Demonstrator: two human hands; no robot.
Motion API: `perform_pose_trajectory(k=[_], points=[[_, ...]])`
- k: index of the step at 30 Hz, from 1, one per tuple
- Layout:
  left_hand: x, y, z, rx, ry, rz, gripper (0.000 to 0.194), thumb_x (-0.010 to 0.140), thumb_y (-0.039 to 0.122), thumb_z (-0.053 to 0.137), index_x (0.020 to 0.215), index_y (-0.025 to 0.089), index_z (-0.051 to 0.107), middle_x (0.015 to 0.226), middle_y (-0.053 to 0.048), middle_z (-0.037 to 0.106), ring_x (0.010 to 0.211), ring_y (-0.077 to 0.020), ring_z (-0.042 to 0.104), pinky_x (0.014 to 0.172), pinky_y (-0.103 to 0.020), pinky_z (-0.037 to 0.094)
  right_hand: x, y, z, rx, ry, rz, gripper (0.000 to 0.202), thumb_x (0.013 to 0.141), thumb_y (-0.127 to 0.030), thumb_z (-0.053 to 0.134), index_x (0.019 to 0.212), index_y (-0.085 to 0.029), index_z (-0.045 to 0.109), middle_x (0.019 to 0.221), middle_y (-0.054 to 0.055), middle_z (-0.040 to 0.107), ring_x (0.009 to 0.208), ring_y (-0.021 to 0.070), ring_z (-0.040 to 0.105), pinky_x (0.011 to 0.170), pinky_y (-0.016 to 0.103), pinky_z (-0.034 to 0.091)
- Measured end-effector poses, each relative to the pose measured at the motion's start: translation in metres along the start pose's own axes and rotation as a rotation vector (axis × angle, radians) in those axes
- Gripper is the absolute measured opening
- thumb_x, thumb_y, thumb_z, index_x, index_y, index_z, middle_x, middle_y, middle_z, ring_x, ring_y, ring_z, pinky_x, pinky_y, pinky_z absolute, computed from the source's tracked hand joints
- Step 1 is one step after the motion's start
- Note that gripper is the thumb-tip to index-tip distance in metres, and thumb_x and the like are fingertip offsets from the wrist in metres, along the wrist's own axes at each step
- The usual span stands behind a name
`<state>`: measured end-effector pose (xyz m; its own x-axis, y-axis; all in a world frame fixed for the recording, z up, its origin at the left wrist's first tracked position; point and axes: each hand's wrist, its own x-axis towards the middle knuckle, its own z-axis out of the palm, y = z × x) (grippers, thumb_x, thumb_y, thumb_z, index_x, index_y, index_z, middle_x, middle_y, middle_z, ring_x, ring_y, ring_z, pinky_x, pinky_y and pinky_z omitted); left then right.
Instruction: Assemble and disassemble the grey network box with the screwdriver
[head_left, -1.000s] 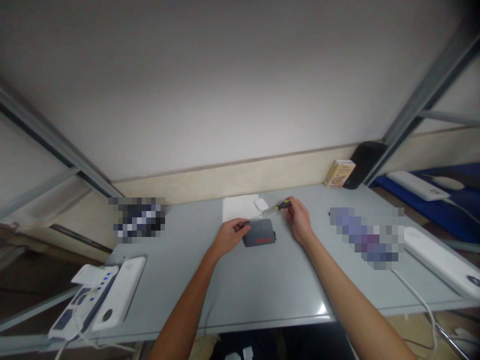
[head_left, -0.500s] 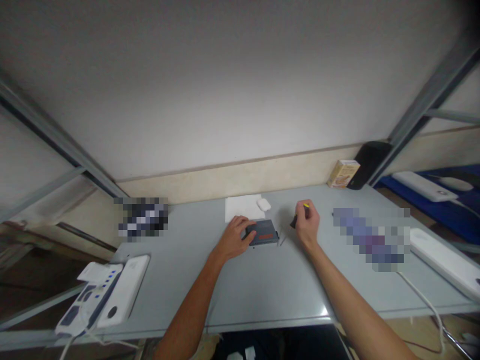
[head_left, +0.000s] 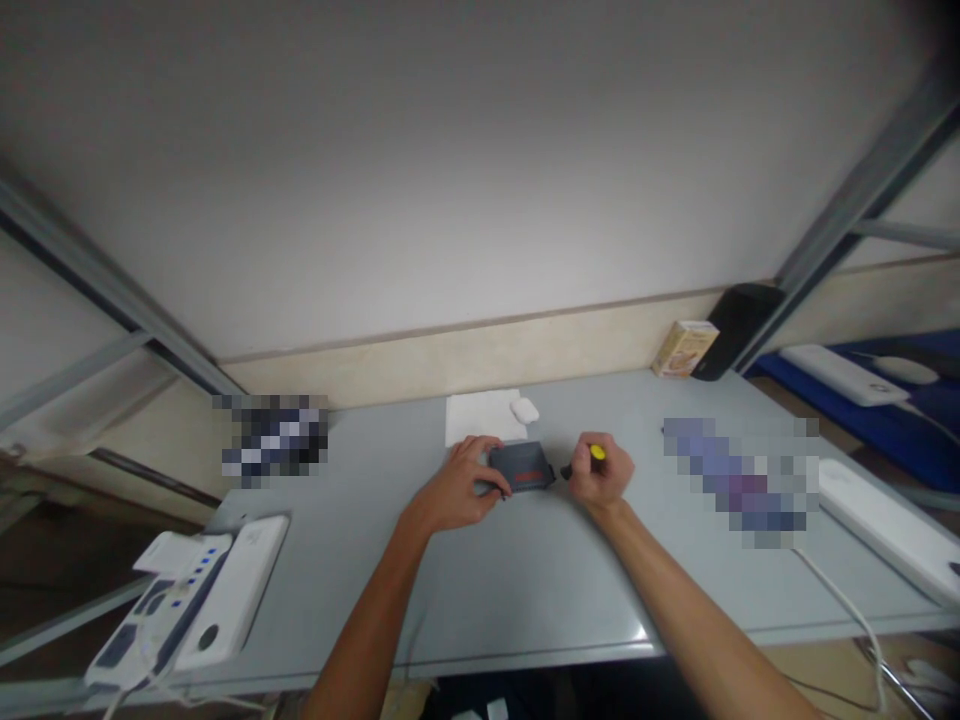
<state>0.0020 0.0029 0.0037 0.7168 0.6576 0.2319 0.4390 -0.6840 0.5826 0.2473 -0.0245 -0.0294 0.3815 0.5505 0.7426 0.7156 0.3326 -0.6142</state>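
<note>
A small dark grey electronics box (head_left: 520,466) with a reddish-orange marking lies flat on the grey table (head_left: 525,580). My left hand (head_left: 469,482) grips its left end, with the thumb at the near side and the fingers at the far side. In my right hand (head_left: 604,472), closed in a fist, is a screwdriver (head_left: 597,452) with a black and yellow handle. It points left, level with the box's right end. The meeting of tip and box is too small to make out.
Behind the box lie white paper (head_left: 480,415) and a white mouse-like object (head_left: 524,410). A power strip (head_left: 161,610) and a white power bank (head_left: 236,590) lie at left. A yellow carton (head_left: 684,348) stands by the back wall; a white bar-shaped device (head_left: 885,530) lies at right.
My right hand has come down and left, bringing the screwdriver from a steeper slant to lie flatter beside the box's right end. My left thumb has slid to the box's near-left corner.
</note>
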Motion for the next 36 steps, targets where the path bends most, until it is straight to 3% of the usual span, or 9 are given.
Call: perform_pose_trajectory(k=[9,16,25,31,36], points=[[0.0007,0.0012,0.0026,0.168,-0.086,0.057,0.021,0.082,0.016,0.078,0.092,0.033,0.083,0.145,-0.003,0.054,0.13,-0.0301,0.048,0.11,-0.052,0.035,0.0054,-0.0043,-0.001,0.026,0.093,-0.284,0.016,0.085,-0.029,0.051,0.07,-0.024,0.054,0.054,0.0,0.058,0.045,0.0152,0.05,0.048,0.029,0.04],[0.002,0.0021,0.0045,0.213,-0.076,0.075,0.017,0.083,0.015,0.077,0.086,0.031,0.082,0.14,-0.003,0.057,0.128,-0.0267,0.05,0.109,-0.048,0.041,0.0071,-0.0009,0.0006,-0.013,0.152,-0.202,0.016,0.088,-0.024,0.051,0.074,-0.021,0.056,0.055,-0.004,0.053,0.041,0.0106,0.043,0.044,0.025,0.034],[0.0014,-0.005,0.0044,0.196,-0.083,0.13,0.018,0.088,0.013,0.071,0.091,0.026,0.083,0.136,-0.007,0.059,0.127,-0.0253,0.052,0.108,-0.043,0.049,0.0072,-0.0042,-0.0013,0.007,0.146,-0.293,0.014,0.087,-0.021,0.052,0.074,-0.021,0.056,0.055,-0.004,0.055,0.042,0.0108,0.046,0.046,0.025,0.035],[0.0001,-0.0033,0.0062,0.198,-0.076,0.108,0.024,0.087,0.006,0.068,0.084,0.025,0.082,0.135,-0.007,0.059,0.123,-0.0263,0.053,0.104,-0.044,0.05,0.0054,-0.0022,-0.0009,0.02,0.134,-0.13,0.019,0.091,-0.026,0.052,0.073,-0.021,0.056,0.051,-0.006,0.049,0.041,0.0104,0.045,0.045,0.024,0.036],[0.0012,-0.0052,0.0069,-0.004,0.053,0.086,0.013,0.09,0.018,0.071,0.089,0.027,0.081,0.125,-0.005,0.063,0.116,-0.022,0.057,0.104,-0.04,0.05,0.0076,0.0011,-0.0003,0.055,0.16,0.048,0.025,0.095,-0.032,0.05,0.074,-0.02,0.055,0.049,-0.007,0.046,0.039,0.0103,0.044,0.043,0.023,0.036]])
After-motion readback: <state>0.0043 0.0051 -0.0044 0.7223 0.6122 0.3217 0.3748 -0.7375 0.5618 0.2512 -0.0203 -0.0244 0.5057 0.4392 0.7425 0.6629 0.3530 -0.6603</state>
